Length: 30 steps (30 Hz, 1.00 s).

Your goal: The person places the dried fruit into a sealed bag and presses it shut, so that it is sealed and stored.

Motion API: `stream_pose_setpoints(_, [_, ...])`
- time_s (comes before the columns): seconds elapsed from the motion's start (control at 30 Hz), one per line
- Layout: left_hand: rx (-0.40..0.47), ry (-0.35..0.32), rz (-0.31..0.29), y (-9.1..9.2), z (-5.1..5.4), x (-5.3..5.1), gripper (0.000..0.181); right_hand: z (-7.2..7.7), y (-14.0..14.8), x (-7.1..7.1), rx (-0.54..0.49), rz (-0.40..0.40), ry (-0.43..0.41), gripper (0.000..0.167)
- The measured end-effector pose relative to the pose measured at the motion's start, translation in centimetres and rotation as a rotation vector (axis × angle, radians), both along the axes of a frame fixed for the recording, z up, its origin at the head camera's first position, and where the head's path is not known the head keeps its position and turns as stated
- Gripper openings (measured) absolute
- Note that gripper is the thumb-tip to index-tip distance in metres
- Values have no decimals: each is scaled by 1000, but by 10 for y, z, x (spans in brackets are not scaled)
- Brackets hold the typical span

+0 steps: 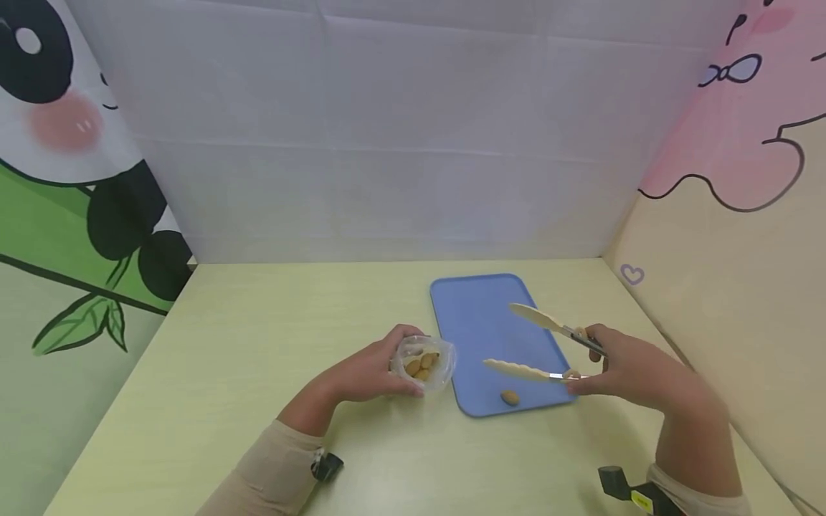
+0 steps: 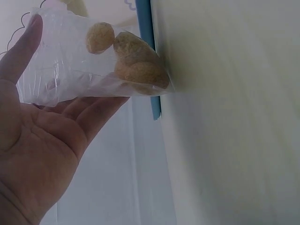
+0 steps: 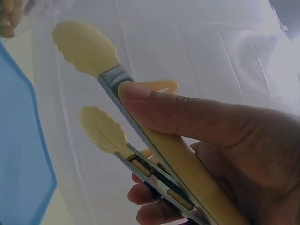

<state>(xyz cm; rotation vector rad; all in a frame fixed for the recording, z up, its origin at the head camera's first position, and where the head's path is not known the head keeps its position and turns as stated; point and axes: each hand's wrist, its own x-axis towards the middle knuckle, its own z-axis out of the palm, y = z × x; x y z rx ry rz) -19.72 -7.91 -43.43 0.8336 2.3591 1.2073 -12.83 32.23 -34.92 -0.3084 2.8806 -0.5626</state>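
My left hand (image 1: 374, 367) holds a clear plastic bag (image 1: 440, 367) by its sides, thumb on one side and fingers on the other. Several almonds (image 1: 422, 365) lie inside it, and the left wrist view shows them gathered at the bag's bottom (image 2: 140, 70), beside the tabletop. A pair of tongs (image 1: 535, 315) with cream tips and metal arms is gripped in my right hand (image 1: 635, 369), thumb on one arm and fingers on the other. The tongs' tips stand apart with nothing between them. A single almond (image 1: 510, 398) lies on the blue tray (image 1: 477, 308), near its front edge.
The blue tray lies on a pale yellow table (image 1: 258, 322), just right of the bag. A white sheet (image 1: 387, 143) rises behind the table. Painted panels flank it, a panda panel (image 1: 64, 215) on the left and a pink and cream panel (image 1: 729, 158) on the right.
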Motion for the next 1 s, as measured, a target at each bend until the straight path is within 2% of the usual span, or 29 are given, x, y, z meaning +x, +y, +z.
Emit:
stream_pose_setpoints(0.27, [5, 0, -13, 0, -3, 0, 80, -20, 2, 11, 6, 23, -105, 63])
stream_pose_setpoints(0.63, [-10, 9, -5, -1, 0, 0, 80, -31, 4, 17, 30, 82, -99, 45])
stream_pose_setpoints(0.87, [-18, 15, -5, 0, 0, -1, 80, -34, 6, 18, 35, 138, -71, 40])
stream_pose_setpoints(1.0, [-12, 10, -9, 0, -1, -1, 80, -35, 7, 18, 41, 157, -91, 39])
